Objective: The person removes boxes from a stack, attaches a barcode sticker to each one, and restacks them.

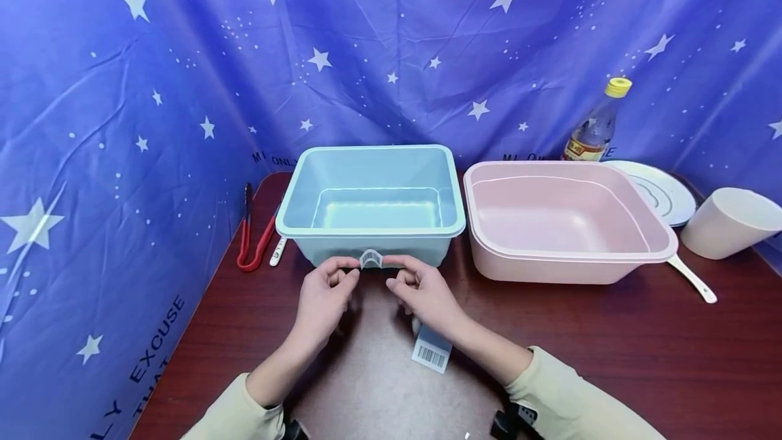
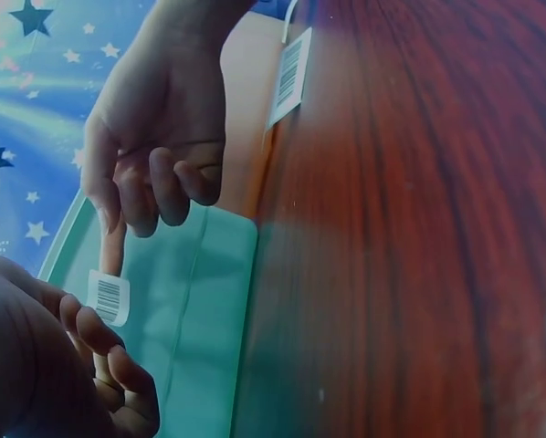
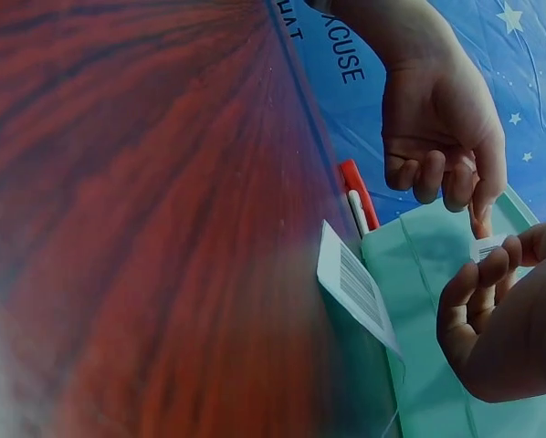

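A small white barcode sticker [image 1: 370, 259] arches between the two index fingertips, in front of the blue basin's [image 1: 366, 248] near wall. My left hand [image 1: 324, 294] holds its left end at the tip of the extended index finger, the other fingers curled in. At the opposite end, my right hand [image 1: 427, 294] holds it the same way; its index finger reaches the sticker [image 2: 109, 297] in the left wrist view. On the table under the right forearm lies a larger barcode label [image 1: 431, 354], partly covered by that arm; its near end lifts in the right wrist view.
A pink basin [image 1: 574, 270] stands right of the blue one. Red-handled tongs [image 1: 250, 257] and a white handle [image 1: 277, 251] lie at the left. Toward the right are a yellow-capped bottle [image 1: 592, 131], white plate [image 1: 666, 189], tipped white cup [image 1: 727, 223] and white spoon handle [image 1: 693, 279].
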Available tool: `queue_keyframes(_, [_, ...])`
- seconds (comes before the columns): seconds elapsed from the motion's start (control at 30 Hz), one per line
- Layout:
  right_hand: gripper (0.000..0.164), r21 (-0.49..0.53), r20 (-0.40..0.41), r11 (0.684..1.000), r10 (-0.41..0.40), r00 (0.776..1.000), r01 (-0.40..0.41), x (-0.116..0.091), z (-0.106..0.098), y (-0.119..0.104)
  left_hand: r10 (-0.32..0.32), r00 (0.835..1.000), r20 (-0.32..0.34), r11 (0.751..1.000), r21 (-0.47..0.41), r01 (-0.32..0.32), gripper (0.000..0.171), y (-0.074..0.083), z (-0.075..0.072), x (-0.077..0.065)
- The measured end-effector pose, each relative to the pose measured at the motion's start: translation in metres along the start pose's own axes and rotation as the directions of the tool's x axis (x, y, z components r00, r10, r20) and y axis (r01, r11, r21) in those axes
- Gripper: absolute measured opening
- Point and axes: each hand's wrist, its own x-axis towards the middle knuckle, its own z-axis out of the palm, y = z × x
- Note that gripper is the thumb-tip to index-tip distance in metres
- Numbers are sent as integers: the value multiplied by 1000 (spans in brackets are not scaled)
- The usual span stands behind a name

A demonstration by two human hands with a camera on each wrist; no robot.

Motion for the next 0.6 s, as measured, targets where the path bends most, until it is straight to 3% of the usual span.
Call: queue_keyframes(0.6, [54, -19, 31, 997, 78, 996, -77, 0, 3, -2, -9, 1000, 29, 999, 33, 8, 27, -4, -1, 1])
